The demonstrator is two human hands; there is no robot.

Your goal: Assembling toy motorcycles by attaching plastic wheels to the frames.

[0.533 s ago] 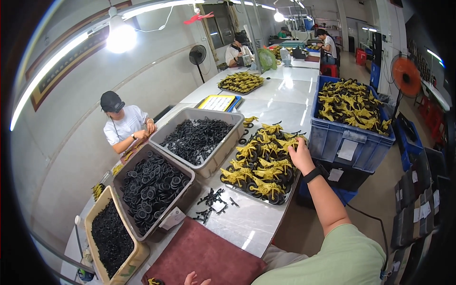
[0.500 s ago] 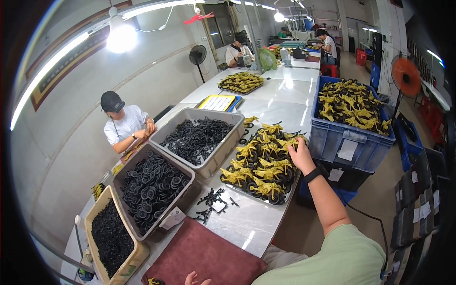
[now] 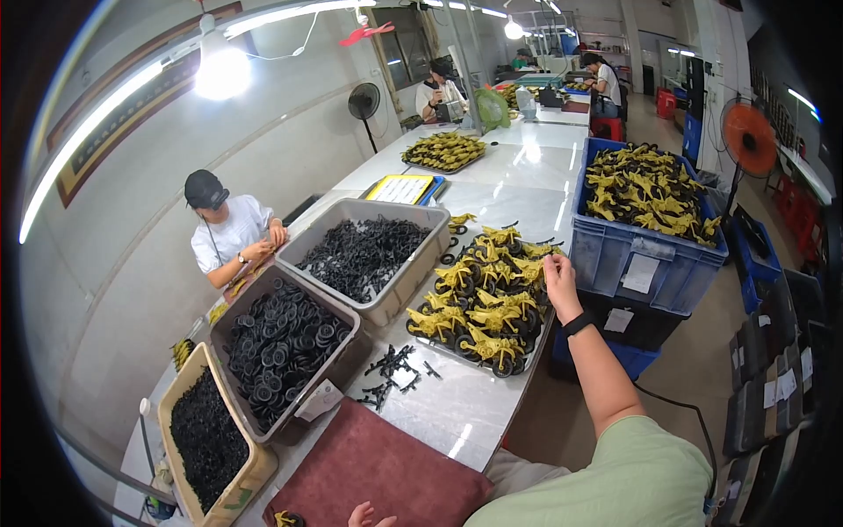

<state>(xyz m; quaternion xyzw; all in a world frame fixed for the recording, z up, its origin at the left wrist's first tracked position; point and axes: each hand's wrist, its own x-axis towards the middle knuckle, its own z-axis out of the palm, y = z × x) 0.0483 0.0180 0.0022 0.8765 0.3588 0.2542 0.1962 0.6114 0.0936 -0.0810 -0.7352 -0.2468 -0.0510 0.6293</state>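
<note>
My right hand [image 3: 560, 279] is at the right edge of a tray piled with yellow-and-black toy motorcycles [image 3: 496, 303]. Its fingers are drawn together beside the outermost toys, and whatever lies between them is hidden. Only the fingers of my left hand [image 3: 369, 516] show at the lower edge, apart and holding nothing visible, over a dark red cloth mat [image 3: 378, 457]. One more small yellow-and-black toy [image 3: 286, 519] lies at the mat's lower left corner. Small black plastic parts [image 3: 392, 373] are scattered between the mat and the bins.
Left stand a grey bin [image 3: 408, 277] of black parts, a bin of black wheels [image 3: 285, 351] and a beige bin [image 3: 263, 470] of tiny black pieces. A blue crate [image 3: 645, 263] of toy motorcycles stands right of the table. Across the table a person [image 3: 233, 228] works.
My right hand has shifted slightly right, toward the tray's outer edge, and its fingers have drawn closer together. My left hand has moved slightly to the right at the lower edge.
</note>
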